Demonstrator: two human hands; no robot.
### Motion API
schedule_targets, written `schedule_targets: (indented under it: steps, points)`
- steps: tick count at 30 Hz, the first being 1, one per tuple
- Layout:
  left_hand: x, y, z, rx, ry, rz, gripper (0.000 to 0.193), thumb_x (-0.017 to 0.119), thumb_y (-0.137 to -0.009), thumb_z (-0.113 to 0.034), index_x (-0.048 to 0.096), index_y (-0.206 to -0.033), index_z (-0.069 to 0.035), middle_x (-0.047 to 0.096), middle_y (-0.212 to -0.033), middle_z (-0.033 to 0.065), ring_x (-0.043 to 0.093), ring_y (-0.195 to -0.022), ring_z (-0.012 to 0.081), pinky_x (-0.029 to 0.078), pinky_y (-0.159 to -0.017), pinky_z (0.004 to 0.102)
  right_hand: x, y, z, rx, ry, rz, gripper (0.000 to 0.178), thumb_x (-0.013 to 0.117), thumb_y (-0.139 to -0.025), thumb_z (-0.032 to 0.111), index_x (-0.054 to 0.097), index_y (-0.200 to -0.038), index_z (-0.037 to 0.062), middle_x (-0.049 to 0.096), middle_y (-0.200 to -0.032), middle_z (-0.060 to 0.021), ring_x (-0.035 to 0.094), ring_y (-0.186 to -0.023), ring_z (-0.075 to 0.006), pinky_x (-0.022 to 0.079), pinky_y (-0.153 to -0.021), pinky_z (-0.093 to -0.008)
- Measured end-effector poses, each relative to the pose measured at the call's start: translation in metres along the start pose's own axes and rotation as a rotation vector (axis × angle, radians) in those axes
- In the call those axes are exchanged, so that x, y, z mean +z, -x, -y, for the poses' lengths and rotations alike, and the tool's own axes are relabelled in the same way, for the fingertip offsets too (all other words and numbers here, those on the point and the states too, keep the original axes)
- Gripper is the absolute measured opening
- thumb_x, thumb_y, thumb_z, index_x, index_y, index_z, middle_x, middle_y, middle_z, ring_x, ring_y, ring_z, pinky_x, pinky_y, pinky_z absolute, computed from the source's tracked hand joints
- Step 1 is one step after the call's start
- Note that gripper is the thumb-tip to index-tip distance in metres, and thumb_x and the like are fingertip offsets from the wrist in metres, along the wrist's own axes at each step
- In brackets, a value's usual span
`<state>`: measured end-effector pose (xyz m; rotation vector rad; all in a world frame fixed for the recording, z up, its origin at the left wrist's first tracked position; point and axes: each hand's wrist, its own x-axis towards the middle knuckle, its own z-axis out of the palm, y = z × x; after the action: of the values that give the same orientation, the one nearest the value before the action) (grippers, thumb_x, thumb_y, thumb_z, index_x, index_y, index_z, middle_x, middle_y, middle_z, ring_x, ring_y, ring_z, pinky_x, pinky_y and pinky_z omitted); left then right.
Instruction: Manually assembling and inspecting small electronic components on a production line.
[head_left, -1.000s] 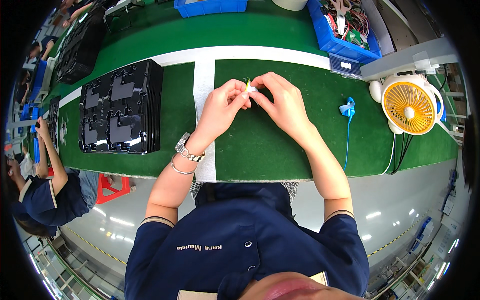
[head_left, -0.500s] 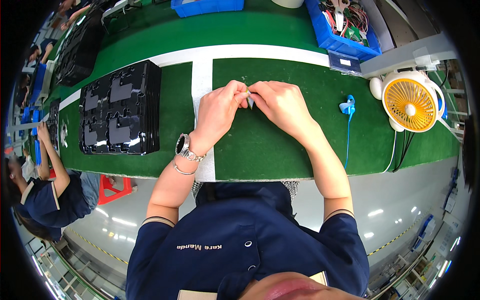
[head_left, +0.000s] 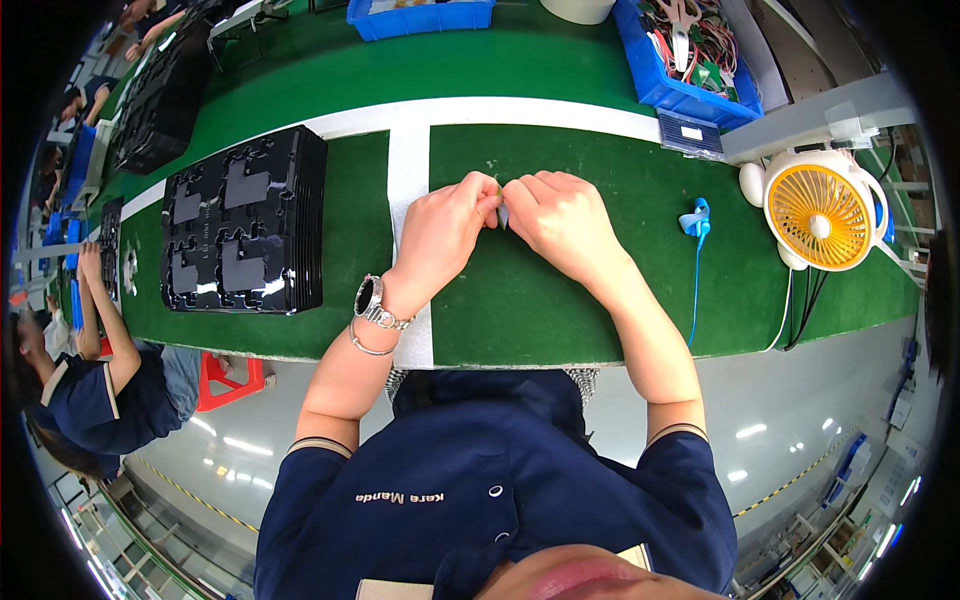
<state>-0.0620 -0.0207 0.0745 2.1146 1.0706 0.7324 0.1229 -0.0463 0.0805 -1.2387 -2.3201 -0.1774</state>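
Note:
Above the green mat, my left hand (head_left: 455, 222) and my right hand (head_left: 562, 215) meet at the fingertips. Both pinch a small, thin greyish piece (head_left: 503, 214), mostly covered by the fingers, so its kind cannot be made out. My left wrist carries a metal watch (head_left: 369, 297) and a bangle. Left of my left hand stands a stack of black moulded trays (head_left: 240, 222) with grey L-shaped areas. To the right of my right hand lies a blue wrist strap (head_left: 695, 218) with a blue cord running to the near table edge.
A small white fan with a yellow grille (head_left: 818, 228) stands at the right. Behind it, a blue bin (head_left: 690, 98) holds wires, green boards and scissors. Another blue bin (head_left: 420, 20) is at the far side. At the left, a co-worker (head_left: 115, 380) sits near a red stool (head_left: 232, 382).
My fingers have shifted slightly around the small piece, and less of it shows now. The whole view has moved a little, with the table things sitting slightly lower.

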Motion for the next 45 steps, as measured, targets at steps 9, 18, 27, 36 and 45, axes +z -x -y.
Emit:
schedule_targets:
  steps: [9,18,27,36,45]
  points:
    - [0.001,0.0,0.0,0.003,0.028,0.025,0.011,0.059,-0.1,-0.015,0.058,-0.101,-0.005,0.067,-0.075,0.0068,0.064,-0.065,0.0229,0.048,-0.059,0.0342,0.005,-0.001,0.005,0.102,-0.012,-0.068,0.026,0.074,-0.071,0.019,0.05,-0.072,0.0098,0.052,-0.064,-0.0036,0.059,-0.062,-0.0209,0.049,-0.06,-0.0344]
    - [0.0,0.002,-0.003,-0.11,0.208,0.009,0.009,0.06,-0.097,-0.01,0.056,-0.097,-0.002,0.06,-0.072,0.0059,0.055,-0.061,0.0108,0.043,-0.055,0.0276,-0.005,-0.003,0.006,0.442,-0.344,-0.025,0.016,0.07,-0.079,0.013,0.055,-0.079,0.0066,0.06,-0.066,-0.0077,0.064,-0.067,-0.0256,0.051,-0.058,-0.0405]
    - [0.001,0.002,-0.001,0.072,-0.014,-0.024,0.01,0.063,-0.091,-0.008,0.054,-0.09,-0.003,0.061,-0.073,0.0083,0.062,-0.064,0.0232,0.049,-0.057,0.0341,-0.004,-0.004,0.003,0.12,-0.135,0.022,0.015,0.069,-0.076,0.012,0.055,-0.077,0.0069,0.056,-0.071,-0.0053,0.06,-0.07,-0.022,0.051,-0.057,-0.0361]
    - [-0.003,-0.001,-0.001,0.1,-0.091,0.0,0.016,0.063,-0.094,-0.014,0.053,-0.087,-0.004,0.06,-0.072,0.0099,0.06,-0.064,0.0311,0.046,-0.057,0.0407,-0.007,-0.002,-0.005,-0.021,-0.034,0.042,0.018,0.072,-0.073,0.014,0.055,-0.071,0.0091,0.052,-0.069,-0.002,0.056,-0.07,-0.0191,0.051,-0.056,-0.033]
    - [-0.011,0.001,-0.001,-0.052,0.177,0.154,0.017,0.058,-0.096,-0.013,0.049,-0.085,-0.004,0.05,-0.067,0.0043,0.049,-0.058,0.0151,0.04,-0.054,0.0311,-0.011,-0.002,0.001,-0.084,-0.095,-0.043,0.023,0.072,-0.072,0.013,0.049,-0.067,0.01,0.048,-0.064,-0.0021,0.054,-0.066,-0.0191,0.047,-0.052,-0.0333]
